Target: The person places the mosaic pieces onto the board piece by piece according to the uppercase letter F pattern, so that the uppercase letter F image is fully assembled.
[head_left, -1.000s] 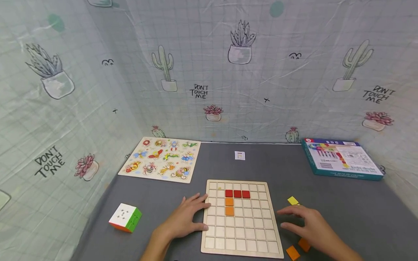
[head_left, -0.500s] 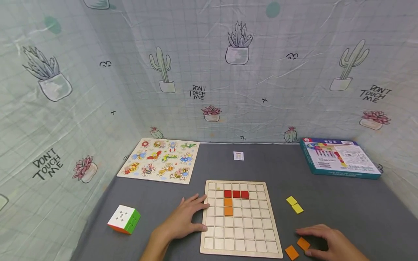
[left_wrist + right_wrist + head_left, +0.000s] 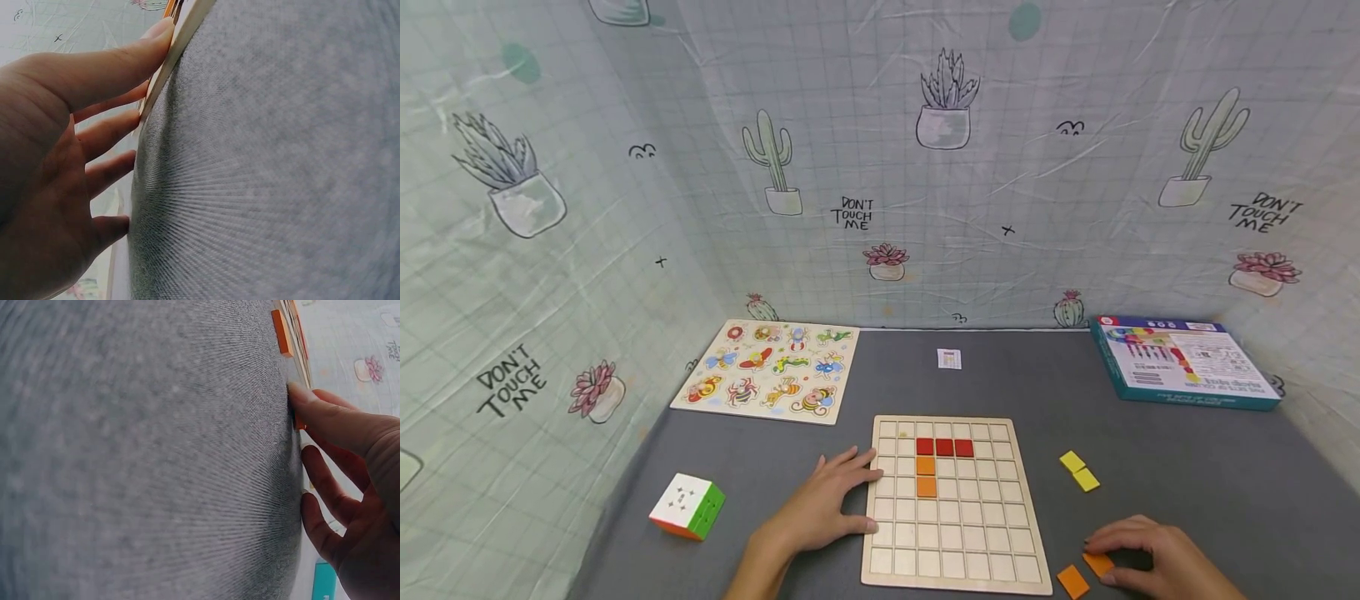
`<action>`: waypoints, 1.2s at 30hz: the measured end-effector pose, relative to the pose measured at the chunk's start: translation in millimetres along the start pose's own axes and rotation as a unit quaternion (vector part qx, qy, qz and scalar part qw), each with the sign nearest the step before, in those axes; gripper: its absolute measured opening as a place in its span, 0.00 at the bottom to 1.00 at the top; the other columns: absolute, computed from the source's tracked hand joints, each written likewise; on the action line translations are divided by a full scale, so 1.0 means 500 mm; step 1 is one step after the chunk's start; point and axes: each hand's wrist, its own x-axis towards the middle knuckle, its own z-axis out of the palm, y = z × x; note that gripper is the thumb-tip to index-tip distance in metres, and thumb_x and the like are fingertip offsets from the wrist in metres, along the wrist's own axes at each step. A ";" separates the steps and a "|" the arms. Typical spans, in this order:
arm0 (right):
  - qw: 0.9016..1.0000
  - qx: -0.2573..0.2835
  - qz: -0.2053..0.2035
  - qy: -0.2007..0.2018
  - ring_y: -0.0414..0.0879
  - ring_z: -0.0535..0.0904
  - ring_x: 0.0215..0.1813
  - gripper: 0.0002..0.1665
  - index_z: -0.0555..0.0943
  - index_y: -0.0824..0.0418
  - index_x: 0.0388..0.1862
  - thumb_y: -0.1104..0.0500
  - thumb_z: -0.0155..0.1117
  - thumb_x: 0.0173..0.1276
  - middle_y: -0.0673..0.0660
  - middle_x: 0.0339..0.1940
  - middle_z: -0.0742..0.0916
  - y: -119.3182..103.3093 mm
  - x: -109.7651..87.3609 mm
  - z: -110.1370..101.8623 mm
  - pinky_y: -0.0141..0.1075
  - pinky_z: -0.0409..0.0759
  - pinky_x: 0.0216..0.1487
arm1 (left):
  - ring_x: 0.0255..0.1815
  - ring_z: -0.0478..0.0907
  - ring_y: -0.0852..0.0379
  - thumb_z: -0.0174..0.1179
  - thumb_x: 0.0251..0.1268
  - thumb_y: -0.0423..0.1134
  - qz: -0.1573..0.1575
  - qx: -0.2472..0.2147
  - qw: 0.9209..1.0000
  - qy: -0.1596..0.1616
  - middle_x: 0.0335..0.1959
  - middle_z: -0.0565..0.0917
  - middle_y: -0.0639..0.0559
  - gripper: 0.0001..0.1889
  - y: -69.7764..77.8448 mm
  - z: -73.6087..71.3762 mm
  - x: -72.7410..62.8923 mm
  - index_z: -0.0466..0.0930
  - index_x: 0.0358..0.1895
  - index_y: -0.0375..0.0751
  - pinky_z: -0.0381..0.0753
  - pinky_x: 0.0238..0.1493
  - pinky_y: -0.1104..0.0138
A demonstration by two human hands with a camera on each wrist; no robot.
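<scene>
A wooden grid board (image 3: 955, 537) lies on the dark table, with three red tiles (image 3: 944, 447) in a row and two orange tiles (image 3: 927, 477) below the leftmost red one. My left hand (image 3: 827, 504) rests at the board's left edge, fingers spread; in the left wrist view its thumb (image 3: 134, 59) touches the board's side. Right of the board, my right hand (image 3: 1157, 560) pinches a loose orange tile (image 3: 1099, 566) between thumb and fingertips. In the right wrist view the fingers partly hide that tile (image 3: 299, 422). Another orange tile (image 3: 1072, 582) lies just beside it.
Two yellow tiles (image 3: 1078, 471) lie touching, right of the board. A puzzle cube (image 3: 687, 506) sits at left, an insect picture board (image 3: 767, 371) at back left. A small printed card (image 3: 950, 359) lies at the back, a flat teal-edged box (image 3: 1183, 362) at back right.
My right hand has moved down and right from near the yellow tiles to an orange tile, and its fingers have closed on it. The left hand has stayed at the board's edge.
</scene>
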 end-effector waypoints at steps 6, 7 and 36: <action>1.000 0.000 0.025 -0.003 0.22 0.78 0.46 0.12 0.88 0.49 0.49 0.55 0.72 0.66 0.36 0.46 0.89 -0.006 0.007 0.000 0.23 0.81 0.41 | 0.82 0.60 0.37 0.75 0.54 0.52 0.001 -0.001 1.000 -0.001 0.78 0.70 0.48 0.35 -0.002 0.001 0.000 0.79 0.67 0.48 0.50 0.75 0.26; 1.000 0.003 0.030 -0.004 0.22 0.78 0.45 0.12 0.88 0.49 0.48 0.55 0.72 0.67 0.36 0.46 0.89 -0.008 0.008 0.000 0.23 0.81 0.41 | 0.82 0.60 0.37 0.75 0.55 0.52 0.002 -0.001 1.000 -0.001 0.78 0.70 0.48 0.35 -0.003 0.001 0.000 0.79 0.67 0.48 0.50 0.75 0.26; 0.992 0.042 0.006 0.119 0.24 0.83 0.45 0.12 0.91 0.57 0.46 0.57 0.74 0.65 0.56 0.47 0.90 -0.141 0.147 0.013 0.28 0.88 0.37 | 0.82 0.60 0.37 0.76 0.54 0.52 -0.002 -0.009 1.000 0.000 0.78 0.70 0.50 0.34 -0.004 0.003 -0.002 0.80 0.67 0.50 0.49 0.75 0.25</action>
